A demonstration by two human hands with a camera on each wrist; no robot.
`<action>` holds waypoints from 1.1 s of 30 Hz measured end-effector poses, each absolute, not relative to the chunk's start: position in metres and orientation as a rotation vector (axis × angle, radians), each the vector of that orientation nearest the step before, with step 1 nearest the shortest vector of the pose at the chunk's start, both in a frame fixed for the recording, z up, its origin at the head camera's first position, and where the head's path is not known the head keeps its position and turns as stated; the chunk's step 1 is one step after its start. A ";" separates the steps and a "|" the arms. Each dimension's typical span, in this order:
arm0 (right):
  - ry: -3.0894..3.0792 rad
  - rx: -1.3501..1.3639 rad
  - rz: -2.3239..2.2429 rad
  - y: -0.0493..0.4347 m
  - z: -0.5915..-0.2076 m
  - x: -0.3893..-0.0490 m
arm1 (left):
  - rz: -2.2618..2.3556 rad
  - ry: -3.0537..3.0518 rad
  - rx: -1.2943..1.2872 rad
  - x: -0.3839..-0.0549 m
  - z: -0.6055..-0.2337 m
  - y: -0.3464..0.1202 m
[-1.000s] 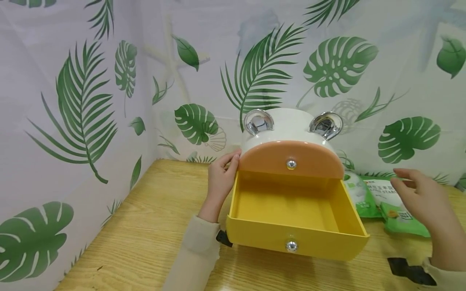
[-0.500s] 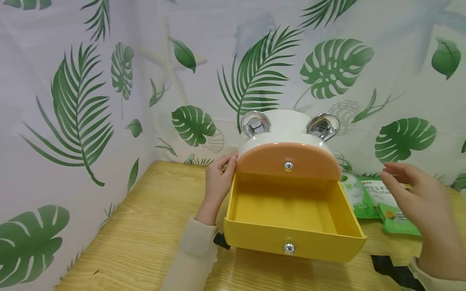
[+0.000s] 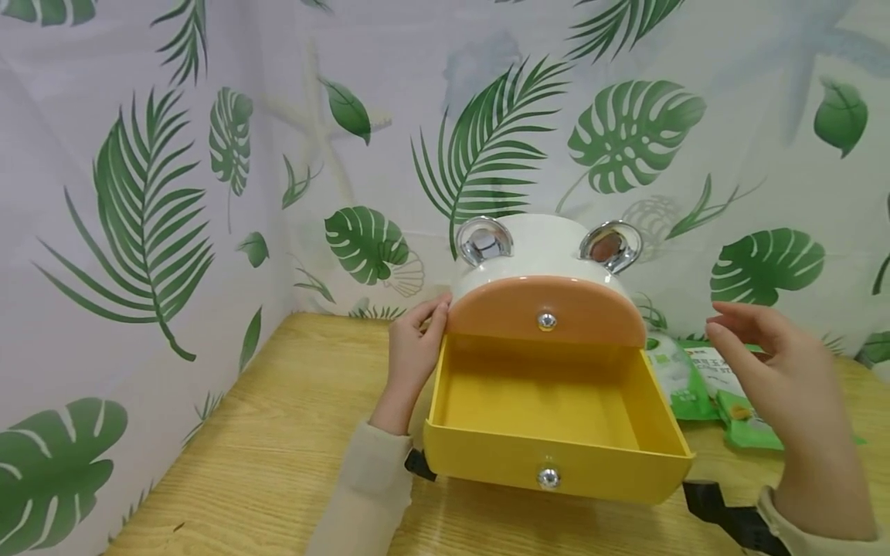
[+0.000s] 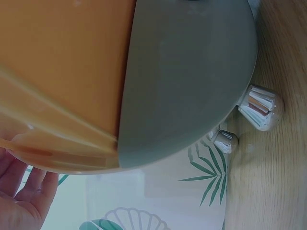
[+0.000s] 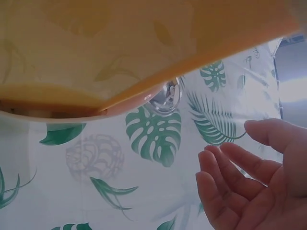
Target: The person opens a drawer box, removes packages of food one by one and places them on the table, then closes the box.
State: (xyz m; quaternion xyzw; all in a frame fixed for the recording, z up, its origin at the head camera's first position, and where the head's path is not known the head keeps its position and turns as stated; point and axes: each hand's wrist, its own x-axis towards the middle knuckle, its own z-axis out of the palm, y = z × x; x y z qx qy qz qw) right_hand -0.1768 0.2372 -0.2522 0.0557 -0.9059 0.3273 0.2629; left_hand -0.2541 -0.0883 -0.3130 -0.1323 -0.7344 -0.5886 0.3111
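Observation:
A white storage box (image 3: 545, 243) with two shiny silver ears (image 3: 484, 242) stands near the back wall in the head view. Its rounded orange upper drawer (image 3: 591, 309) is pushed in and has a clear knob. Below it the yellow lower drawer (image 3: 487, 448) is pulled far out, with nothing lying in it. My left hand (image 3: 412, 347) rests against the box's left side, fingers fairly straight; in the left wrist view its fingers (image 4: 43, 191) touch the side wall. To the right of the box my right hand (image 3: 779, 371) hovers with loosely bent fingers, holding nothing.
Green and white plastic packets (image 3: 684, 378) lie behind and right of the drawer, partly covered by my right hand. The wooden table (image 3: 278, 448) runs back to a leaf-patterned cloth wall (image 3: 389, 154). Black straps (image 3: 730, 517) show at both wrists.
My right hand has moved left, nearer the box, covering more of the packets. The head view has shifted slightly. My left hand and the drawers keep their places.

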 end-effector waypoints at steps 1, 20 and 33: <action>-2.435 0.166 0.883 0.236 -0.252 -0.174 | -1.551 -1.937 -0.352 -0.254 -0.313 -0.088; -2.267 0.649 0.759 0.185 -0.240 -0.121 | -1.560 -1.929 -0.347 -0.253 -0.313 -0.088; -2.302 1.082 0.778 0.163 -0.248 -0.117 | -1.566 -1.938 -0.339 -0.254 -0.314 -0.087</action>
